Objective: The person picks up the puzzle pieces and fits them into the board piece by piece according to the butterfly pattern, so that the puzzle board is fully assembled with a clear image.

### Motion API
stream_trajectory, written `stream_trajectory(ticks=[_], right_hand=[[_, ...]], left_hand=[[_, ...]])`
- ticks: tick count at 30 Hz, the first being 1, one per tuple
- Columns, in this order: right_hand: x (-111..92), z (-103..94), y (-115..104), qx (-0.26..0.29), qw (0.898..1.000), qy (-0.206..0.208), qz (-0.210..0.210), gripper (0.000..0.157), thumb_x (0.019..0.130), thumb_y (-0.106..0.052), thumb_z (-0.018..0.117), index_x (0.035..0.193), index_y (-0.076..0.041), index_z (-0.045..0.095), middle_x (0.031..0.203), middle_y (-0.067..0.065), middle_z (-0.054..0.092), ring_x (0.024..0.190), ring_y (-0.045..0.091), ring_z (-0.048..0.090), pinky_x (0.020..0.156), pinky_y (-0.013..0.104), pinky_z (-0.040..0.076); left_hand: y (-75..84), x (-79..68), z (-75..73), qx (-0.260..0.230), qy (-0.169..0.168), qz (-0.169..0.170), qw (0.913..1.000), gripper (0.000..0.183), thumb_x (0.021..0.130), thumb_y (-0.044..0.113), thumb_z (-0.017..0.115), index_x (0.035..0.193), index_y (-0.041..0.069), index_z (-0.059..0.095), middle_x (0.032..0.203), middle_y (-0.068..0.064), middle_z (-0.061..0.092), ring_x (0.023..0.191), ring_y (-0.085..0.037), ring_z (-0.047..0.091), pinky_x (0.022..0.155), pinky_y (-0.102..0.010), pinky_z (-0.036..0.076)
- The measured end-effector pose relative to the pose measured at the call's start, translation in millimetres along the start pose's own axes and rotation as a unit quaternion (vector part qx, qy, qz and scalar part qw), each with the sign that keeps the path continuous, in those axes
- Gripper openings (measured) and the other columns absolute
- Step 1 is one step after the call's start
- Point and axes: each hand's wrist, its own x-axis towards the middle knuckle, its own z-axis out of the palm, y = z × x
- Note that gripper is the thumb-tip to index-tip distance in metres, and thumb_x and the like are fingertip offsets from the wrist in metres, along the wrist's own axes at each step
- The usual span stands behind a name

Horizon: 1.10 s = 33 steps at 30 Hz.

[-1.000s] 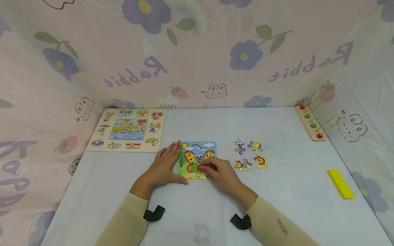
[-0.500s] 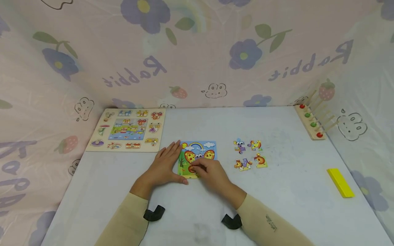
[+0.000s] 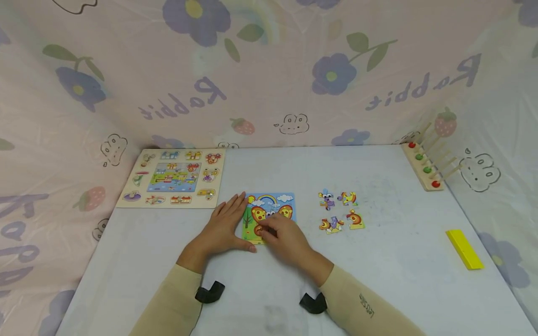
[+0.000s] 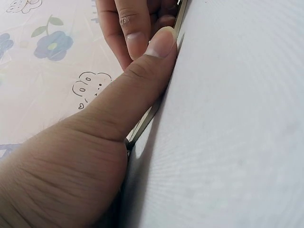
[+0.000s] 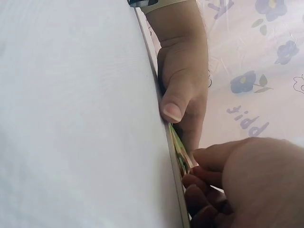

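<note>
Our right hand [image 3: 282,237] has its grip pinched on a puzzle piece [image 3: 258,229] at the lower left of the butterfly puzzle board [image 3: 271,205] on the tabletop [image 3: 378,261], our left hand [image 3: 222,228] flat against the board's left edge, the piece itself mostly hidden under our fingers.

My puzzle [image 3: 269,210] shows a rainbow, blue sky and an orange spotted butterfly, the loose pieces [image 3: 341,212] are orange, yellow and purple, the block [image 3: 464,249] is yellow, and the pink curtain [image 3: 269,70] carries purple flowers.
</note>
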Motion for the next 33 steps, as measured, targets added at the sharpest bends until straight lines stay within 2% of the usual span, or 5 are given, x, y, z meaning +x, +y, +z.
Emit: stream_trajectory(ticks=[3, 9, 22, 30, 33], right_hand=[[-1.2, -0.3, -1.2, -0.024, 1.0, -0.008, 0.0, 0.026, 0.103, -0.019, 0.078, 0.126, -0.007, 0.082, 0.104, -0.001, 0.068, 0.089, 0.013, 0.06, 0.076, 0.034, 0.054], [-4.7, -2.5, -2.1, -0.036, 0.999, -0.024, -0.01, 0.033, 0.105, -0.022, 0.076, 0.133, -0.006, 0.079, 0.104, -0.001, 0.061, 0.088, 0.013, 0.057, 0.075, 0.034, 0.053], [-6.6, -5.1, -4.9, -0.066, 0.996, -0.061, -0.012, 0.046, 0.103, -0.024, 0.077, 0.146, -0.008, 0.071, 0.112, 0.002, 0.058, 0.09, 0.013, 0.056, 0.077, 0.034, 0.053], [-8.5, -5.7, -4.0, -0.099, 0.991, -0.071, -0.054, 0.037, 0.103, -0.023, 0.077, 0.139, -0.013, 0.077, 0.11, 0.001, 0.055, 0.092, 0.014, 0.054, 0.075, 0.031, 0.051], [-8.6, -5.3, -3.1, -0.091, 0.992, -0.072, -0.051, 0.036, 0.103, -0.024, 0.078, 0.138, -0.013, 0.077, 0.111, 0.001, 0.055, 0.093, 0.014, 0.055, 0.077, 0.032, 0.052]], left_hand=[[0.1, -0.1, 0.2, 0.002, 0.0, -0.001, 1.0, 0.145, 0.071, 0.085, 0.083, 0.175, 0.01, 0.016, 0.182, -0.001, 0.005, 0.166, -0.023, -0.001, 0.13, -0.055, 0.002], [-0.1, 0.3, 0.9, 0.003, 0.002, 0.0, 1.0, 0.146, 0.07, 0.085, 0.084, 0.175, 0.01, 0.016, 0.182, -0.002, 0.005, 0.166, -0.023, -0.001, 0.13, -0.055, 0.003], [0.4, 0.0, 0.0, 0.007, 0.0, -0.001, 1.0, 0.145, 0.071, 0.086, 0.083, 0.175, 0.01, 0.016, 0.182, -0.001, 0.005, 0.166, -0.022, -0.001, 0.13, -0.055, 0.003], [1.0, -0.9, -0.6, 0.008, -0.002, -0.001, 1.0, 0.145, 0.071, 0.086, 0.082, 0.175, 0.01, 0.015, 0.182, -0.001, 0.003, 0.166, -0.022, -0.003, 0.13, -0.055, 0.003], [1.1, -1.3, -0.3, 0.009, -0.001, -0.002, 1.0, 0.145, 0.071, 0.086, 0.082, 0.175, 0.01, 0.015, 0.182, -0.001, 0.003, 0.166, -0.021, -0.003, 0.13, -0.055, 0.003]])
